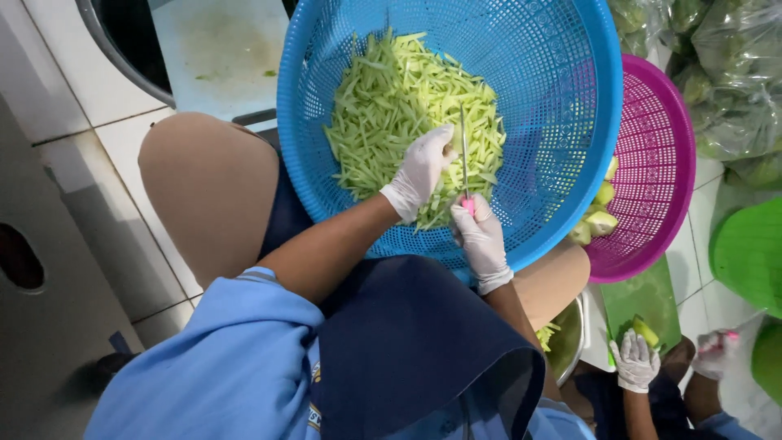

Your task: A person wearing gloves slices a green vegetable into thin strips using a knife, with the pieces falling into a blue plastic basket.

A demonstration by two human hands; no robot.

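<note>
A big blue perforated basket [554, 98] rests on my lap and holds a heap of thin pale-green fruit strips [391, 106]. My left hand [422, 169], in a white glove, grips a piece of green fruit over the heap; the piece is mostly hidden by the fingers. My right hand [482, 240], also gloved, holds a knife [464, 163] by its pink handle, with the thin blade pointing up along the left hand's fingers.
A magenta basket [660, 155] with pale fruit chunks [599, 216] sits under the blue one at right. Bags of green fruit [733, 90] lie beyond. Another person's gloved hands [635, 358] work on a green cutting board [643, 297]. A metal bowl [566, 338] stands by my knee.
</note>
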